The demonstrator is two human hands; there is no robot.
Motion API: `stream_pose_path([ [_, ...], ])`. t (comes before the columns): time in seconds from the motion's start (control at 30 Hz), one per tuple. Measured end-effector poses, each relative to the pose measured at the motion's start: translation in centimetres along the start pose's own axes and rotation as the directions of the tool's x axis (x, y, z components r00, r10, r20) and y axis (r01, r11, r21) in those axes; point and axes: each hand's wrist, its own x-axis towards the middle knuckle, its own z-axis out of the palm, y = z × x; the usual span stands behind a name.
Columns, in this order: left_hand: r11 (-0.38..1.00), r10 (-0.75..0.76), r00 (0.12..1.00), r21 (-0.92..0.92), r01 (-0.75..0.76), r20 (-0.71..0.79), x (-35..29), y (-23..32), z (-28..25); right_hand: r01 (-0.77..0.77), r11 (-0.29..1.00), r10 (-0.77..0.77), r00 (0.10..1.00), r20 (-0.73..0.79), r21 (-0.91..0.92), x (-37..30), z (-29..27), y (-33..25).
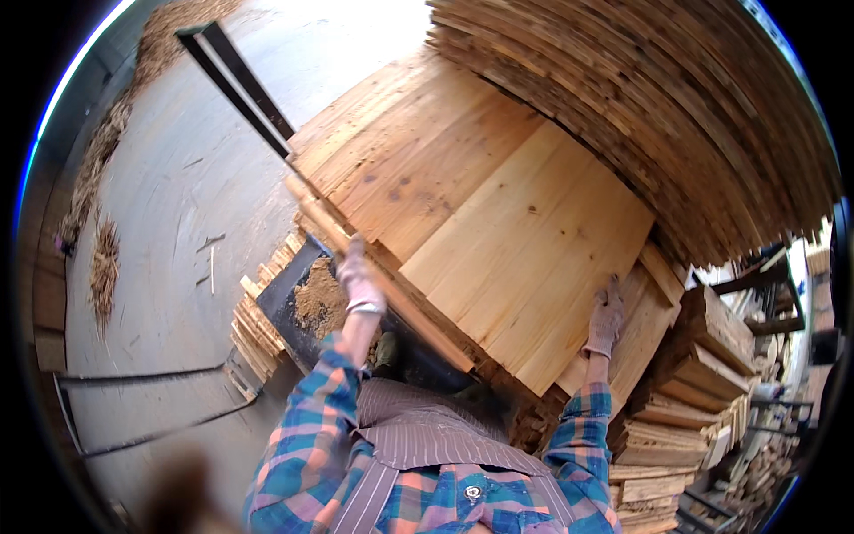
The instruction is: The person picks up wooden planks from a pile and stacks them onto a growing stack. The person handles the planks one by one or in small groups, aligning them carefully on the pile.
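The left hand [358, 283] grips a wood strip [422, 322] beside the pale board [534, 249]. The right hand [605, 318] touches that board, its grip unclear.

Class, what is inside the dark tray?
A heap of brown, sawdust-like material shows in the dark tray. The left hand and forearm cover part; what lies under the heap is hidden.

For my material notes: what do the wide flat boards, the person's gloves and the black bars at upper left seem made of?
Boards: wood, seemingly unvarnished; grain lines and dark knots show.
Gloves: probably knitted fabric, undyed or pale; they look soft and matt, with snug cuffs.
Black bars: perhaps painted metal, being straight, slim and dark; the picture leaves this open.
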Motion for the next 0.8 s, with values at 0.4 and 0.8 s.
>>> stream_pose_path([
  [0.4, 0.936, -0.117, 0.992, -0.337, 0.098, -0.037, -3.4, 5.2, -3.2, 0.277, 0.872, -0.464, 0.728, 0.504, 0.403, -6.1, -2.2, -19.9],
  [0.8, 0.529, 0.698, 0.703, 0.759, -0.380, -0.135, 8.6, 9.2, 1.8, 0.364, 0.909, -0.397, 0.615, 0.681, 0.202, -3.2, 3.7, -33.6],
])
